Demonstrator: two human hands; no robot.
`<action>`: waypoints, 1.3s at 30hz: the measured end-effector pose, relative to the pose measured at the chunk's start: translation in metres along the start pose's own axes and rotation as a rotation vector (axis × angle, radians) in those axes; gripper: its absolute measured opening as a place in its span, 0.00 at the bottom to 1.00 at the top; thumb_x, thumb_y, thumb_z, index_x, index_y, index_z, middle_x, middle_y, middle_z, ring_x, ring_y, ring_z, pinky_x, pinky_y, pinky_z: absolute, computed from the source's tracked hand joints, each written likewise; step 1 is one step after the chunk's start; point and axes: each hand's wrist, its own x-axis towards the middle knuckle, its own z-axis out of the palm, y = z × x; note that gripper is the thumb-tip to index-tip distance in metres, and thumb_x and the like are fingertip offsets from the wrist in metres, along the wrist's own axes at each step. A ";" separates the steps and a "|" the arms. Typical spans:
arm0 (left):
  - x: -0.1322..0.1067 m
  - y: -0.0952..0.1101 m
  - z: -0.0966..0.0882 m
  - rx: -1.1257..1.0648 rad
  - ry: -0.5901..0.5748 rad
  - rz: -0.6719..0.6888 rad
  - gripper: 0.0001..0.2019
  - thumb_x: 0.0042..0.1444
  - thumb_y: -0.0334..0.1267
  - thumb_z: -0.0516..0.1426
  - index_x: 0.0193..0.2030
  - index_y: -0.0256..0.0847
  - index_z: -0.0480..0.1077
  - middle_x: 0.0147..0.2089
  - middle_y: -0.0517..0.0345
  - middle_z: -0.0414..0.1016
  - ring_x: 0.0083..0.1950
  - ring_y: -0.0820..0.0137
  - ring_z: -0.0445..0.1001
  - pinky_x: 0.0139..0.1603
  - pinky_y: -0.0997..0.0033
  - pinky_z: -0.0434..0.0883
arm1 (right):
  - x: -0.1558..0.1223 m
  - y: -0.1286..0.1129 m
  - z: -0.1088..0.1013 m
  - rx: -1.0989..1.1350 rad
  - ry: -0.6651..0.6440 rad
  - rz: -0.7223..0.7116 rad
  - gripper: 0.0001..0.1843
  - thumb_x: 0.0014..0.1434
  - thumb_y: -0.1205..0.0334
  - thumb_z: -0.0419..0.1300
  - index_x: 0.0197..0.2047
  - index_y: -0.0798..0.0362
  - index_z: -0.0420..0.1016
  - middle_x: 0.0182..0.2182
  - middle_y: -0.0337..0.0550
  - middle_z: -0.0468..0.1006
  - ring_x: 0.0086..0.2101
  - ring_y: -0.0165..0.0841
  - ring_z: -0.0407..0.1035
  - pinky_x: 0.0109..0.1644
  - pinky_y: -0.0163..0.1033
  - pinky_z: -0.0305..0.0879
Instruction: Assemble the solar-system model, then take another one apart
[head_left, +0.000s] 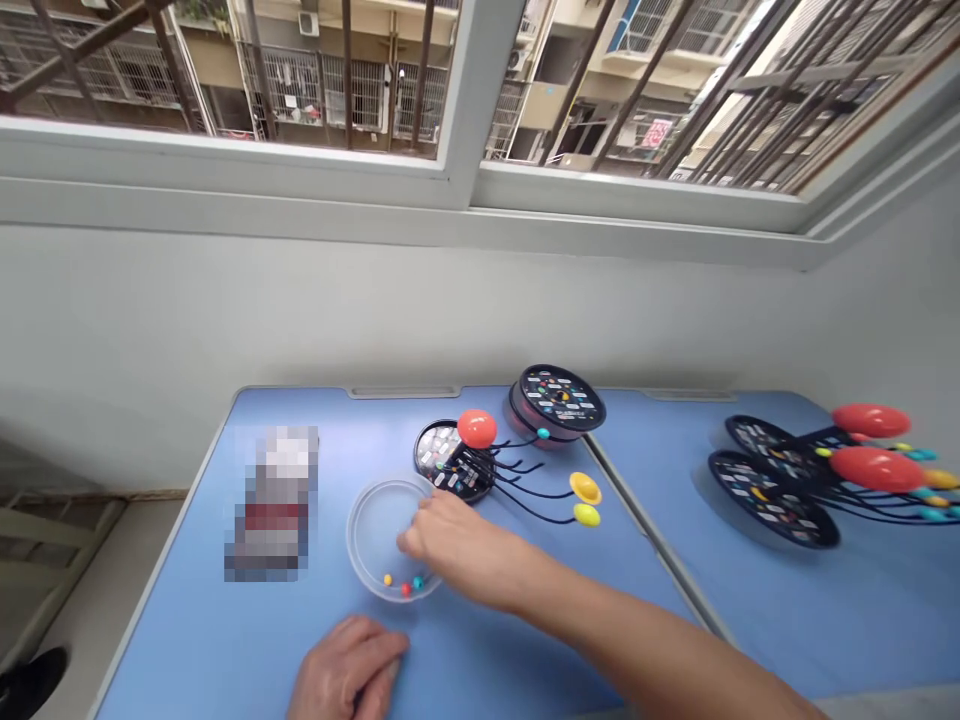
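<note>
My right hand [457, 545] reaches across the blue table [187, 640] into a clear round dish [367, 520], its fingers curled at the dish's right inner side; what they hold, if anything, is hidden. Small coloured beads [405, 583] lie at the dish's near edge. Just behind the dish stands a solar-system model [457, 455] with a black round base, an orange ball and black wire arms ending in yellow balls [585, 500]. My left hand [345, 670] rests on the table near its front edge, fingers curled under, nothing visible in it.
A second black disc base [559, 400] stands behind the model. On the adjoining table to the right stand two finished models [817, 465] with orange balls. A blurred-out object [274, 500] lies at the left. A grey wall and window rise behind the tables.
</note>
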 end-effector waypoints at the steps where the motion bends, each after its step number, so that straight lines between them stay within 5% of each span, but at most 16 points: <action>1: 0.000 0.001 0.001 -0.009 -0.008 -0.002 0.11 0.55 0.28 0.49 0.39 0.38 0.73 0.28 0.55 0.75 0.28 0.73 0.74 0.28 0.80 0.71 | -0.005 -0.001 -0.002 -0.002 0.029 0.020 0.11 0.50 0.80 0.53 0.26 0.54 0.67 0.22 0.39 0.68 0.29 0.32 0.61 0.33 0.36 0.53; 6: 0.020 0.021 0.027 -0.199 -0.185 -0.107 0.14 0.53 0.29 0.48 0.36 0.38 0.75 0.27 0.55 0.75 0.28 0.71 0.73 0.29 0.78 0.70 | -0.049 -0.008 -0.006 0.273 0.254 0.206 0.12 0.55 0.77 0.49 0.30 0.52 0.68 0.27 0.38 0.69 0.27 0.29 0.62 0.28 0.32 0.55; 9: 0.044 0.038 0.055 -0.377 -0.253 -0.402 0.16 0.49 0.27 0.49 0.38 0.39 0.77 0.33 0.54 0.77 0.34 0.70 0.73 0.36 0.74 0.70 | -0.083 -0.010 0.005 0.520 0.460 0.289 0.10 0.58 0.72 0.49 0.29 0.52 0.67 0.27 0.38 0.70 0.28 0.29 0.65 0.31 0.32 0.61; 11: 0.062 0.046 0.075 -0.502 -0.258 -0.632 0.20 0.49 0.26 0.47 0.46 0.38 0.74 0.33 0.55 0.76 0.31 0.72 0.71 0.31 0.75 0.69 | -0.104 -0.008 0.018 0.521 0.629 0.372 0.10 0.60 0.68 0.48 0.30 0.51 0.67 0.26 0.39 0.70 0.28 0.31 0.67 0.31 0.33 0.63; 13: 0.079 0.049 0.094 -0.586 -0.229 -0.721 0.25 0.50 0.26 0.46 0.56 0.38 0.66 0.35 0.56 0.74 0.30 0.73 0.69 0.29 0.76 0.68 | -0.120 -0.003 0.032 0.469 0.769 0.460 0.10 0.62 0.65 0.49 0.31 0.50 0.67 0.27 0.40 0.72 0.29 0.32 0.68 0.31 0.34 0.64; 17: 0.112 0.048 0.118 -0.578 -0.155 -0.691 0.33 0.49 0.24 0.46 0.65 0.39 0.49 0.27 0.63 0.67 0.28 0.75 0.66 0.32 0.76 0.66 | -0.133 0.008 0.052 0.402 0.886 0.554 0.11 0.63 0.61 0.48 0.32 0.50 0.68 0.27 0.41 0.73 0.29 0.33 0.69 0.30 0.34 0.65; 22: 0.144 0.042 0.128 -0.511 -0.063 -0.628 0.36 0.48 0.23 0.47 0.67 0.35 0.44 0.24 0.64 0.66 0.27 0.73 0.66 0.35 0.74 0.66 | -0.129 0.017 0.058 0.400 0.888 0.560 0.13 0.63 0.58 0.48 0.31 0.50 0.69 0.26 0.40 0.73 0.27 0.33 0.69 0.30 0.34 0.66; 31: 0.148 0.024 0.122 -0.563 0.034 -0.606 0.23 0.48 0.27 0.51 0.53 0.33 0.68 0.23 0.62 0.69 0.23 0.75 0.65 0.27 0.76 0.64 | -0.126 0.033 0.051 0.485 0.921 0.665 0.12 0.59 0.55 0.50 0.29 0.50 0.68 0.22 0.38 0.71 0.23 0.32 0.65 0.27 0.35 0.62; 35: 0.141 0.019 0.117 -0.637 0.103 -0.624 0.14 0.48 0.35 0.54 0.39 0.33 0.76 0.21 0.61 0.69 0.20 0.75 0.63 0.22 0.76 0.63 | -0.122 0.042 0.049 0.739 0.958 0.757 0.11 0.56 0.53 0.54 0.32 0.52 0.70 0.22 0.38 0.72 0.22 0.32 0.67 0.26 0.35 0.64; 39: 0.138 0.018 0.118 -0.736 0.120 -0.610 0.15 0.48 0.40 0.55 0.39 0.33 0.76 0.27 0.55 0.74 0.26 0.71 0.70 0.25 0.74 0.68 | -0.114 0.043 0.041 0.999 0.990 0.697 0.15 0.51 0.51 0.59 0.34 0.54 0.74 0.22 0.40 0.74 0.24 0.32 0.68 0.27 0.36 0.66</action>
